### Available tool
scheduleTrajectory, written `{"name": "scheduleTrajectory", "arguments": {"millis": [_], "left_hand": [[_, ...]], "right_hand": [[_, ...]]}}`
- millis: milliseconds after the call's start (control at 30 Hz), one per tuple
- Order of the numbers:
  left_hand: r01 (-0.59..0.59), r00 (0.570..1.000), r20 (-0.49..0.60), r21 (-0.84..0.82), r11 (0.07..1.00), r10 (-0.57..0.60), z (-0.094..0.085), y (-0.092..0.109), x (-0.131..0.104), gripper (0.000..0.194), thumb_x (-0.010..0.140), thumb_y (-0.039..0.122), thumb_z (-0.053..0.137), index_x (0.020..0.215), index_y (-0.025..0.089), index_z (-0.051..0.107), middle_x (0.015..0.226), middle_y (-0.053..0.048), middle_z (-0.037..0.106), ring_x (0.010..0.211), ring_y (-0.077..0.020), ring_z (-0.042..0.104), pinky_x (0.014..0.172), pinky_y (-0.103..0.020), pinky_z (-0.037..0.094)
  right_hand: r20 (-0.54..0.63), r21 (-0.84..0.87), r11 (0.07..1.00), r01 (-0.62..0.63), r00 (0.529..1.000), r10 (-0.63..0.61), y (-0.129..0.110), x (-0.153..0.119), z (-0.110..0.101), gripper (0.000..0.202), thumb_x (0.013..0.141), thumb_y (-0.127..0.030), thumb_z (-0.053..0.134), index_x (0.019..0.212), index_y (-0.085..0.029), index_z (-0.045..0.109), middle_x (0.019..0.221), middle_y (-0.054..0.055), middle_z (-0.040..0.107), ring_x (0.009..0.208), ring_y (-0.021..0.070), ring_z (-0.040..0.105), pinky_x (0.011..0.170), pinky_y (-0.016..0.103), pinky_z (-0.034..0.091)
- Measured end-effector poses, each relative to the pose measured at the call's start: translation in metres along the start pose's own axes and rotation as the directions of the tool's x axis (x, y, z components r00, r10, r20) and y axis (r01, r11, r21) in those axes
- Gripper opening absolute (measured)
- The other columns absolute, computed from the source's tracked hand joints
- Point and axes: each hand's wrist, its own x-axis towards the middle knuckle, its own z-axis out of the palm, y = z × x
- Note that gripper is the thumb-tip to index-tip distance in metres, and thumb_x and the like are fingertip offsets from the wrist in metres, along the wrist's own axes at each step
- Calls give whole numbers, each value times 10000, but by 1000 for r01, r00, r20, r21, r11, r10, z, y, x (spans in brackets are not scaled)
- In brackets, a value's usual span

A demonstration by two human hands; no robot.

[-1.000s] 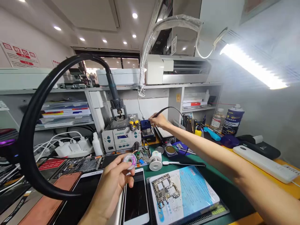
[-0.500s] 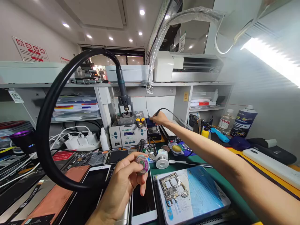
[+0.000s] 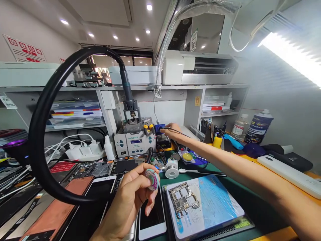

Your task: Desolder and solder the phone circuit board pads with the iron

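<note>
The chief change was at the right hand (image 3: 173,129). Half a second earlier, the cord (image 3: 183,134) of its thin dark tool (image 3: 167,128) rose in an arch above the wrist; now it lay low, nearly straight along the wrist. I judge from this that the tool had been tipped flatter, while the hand remained at the blue stand (image 3: 157,127) at the back of the bench. The fingers were closed round the tool, but its tip was hidden, so I cannot tell whether it touched the stand.

The left hand (image 3: 132,190) changed only a little. It pinched the small roll (image 3: 151,179) between thumb and fingers, and the roll was turned somewhat more to its side than before. This roll was in the air, above the upper part of the white phone (image 3: 152,221), well apart from the tool.

For the work, the meaning seemed modest — both hands were occupied, and the action was for the moment at the stand. The circuit board (image 3: 184,198) lay flat on the blue and white box (image 3: 220,197), untouched by either hand. The wire spool (image 3: 172,172) stood near the roll — also not touched.
</note>
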Motion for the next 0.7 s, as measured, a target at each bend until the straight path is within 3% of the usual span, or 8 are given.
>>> {"name": "scheduleTrajectory", "arguments": {"millis": [133,267,400,467,533,567,700], "left_hand": [[4,1000,-14,11,1000,-3,1,0,0,144,766,245,711,895,179,710,542,23,609,429,-91,451,379,-178,409],[0,1000,-28,41,999,1,3,0,0,159,734,263,733,869,184,705,551,35,596,426,-90,459,374,-179,393],[-4,999,-38,94,996,8,5,0,-2,150,749,251,706,881,181,720,576,36,587,455,-95,477,396,-182,393],[-1,999,-35,126,992,6,6,0,-3,156,744,260,715,873,175,732,582,35,576,469,-100,482,396,-182,388],[6,999,-33,161,987,-1,8,-1,-4,174,737,281,731,867,167,743,581,31,572,475,-100,483,395,-176,374],[10,999,-35,178,984,-4,9,-1,-5,180,735,289,735,866,165,746,579,30,573,477,-98,483,398,-171,368],[29,999,-46,251,968,-18,16,-3,-5,187,722,298,720,855,170,746,568,27,583,480,-96,488,404,-159,362]], "right_hand": [[100,59,991,-123,988,117,2,-21,6,349,1053,-362,712,1358,-194,688,1386,107,703,1144,291,732,950,492,639],[256,135,975,-174,957,136,5,-44,4,362,1052,-355,715,1372,-192,675,1382,114,702,1137,282,734,943,495,641],[438,216,962,-165,897,55,8,-84,-18,320,1051,-352,718,1316,-175,693,1283,99,736,1035,248,755,865,444,659],[493,270,951,-147,870,-6,9,-110,-32,238,1054,-361,715,1173,-155,722,1063,49,761,805,172,737,695,330,639],[520,339,932,-127,851,-73,9,-137,-43,253,990,-388,775,966,-137,749,810,-6,723,532,81,571,476,206,455],[531,371,921,-122,841,-102,8,-149,-47,290,923,-419,831,936,-138,760,786,-14,717,498,60,516,440,193,375],[548,424,897,-122,824,-147,5,-181,-50,400,796,-482,913,1016,-171,790,699,-54,643,538,86,489,494,218,384]]}}
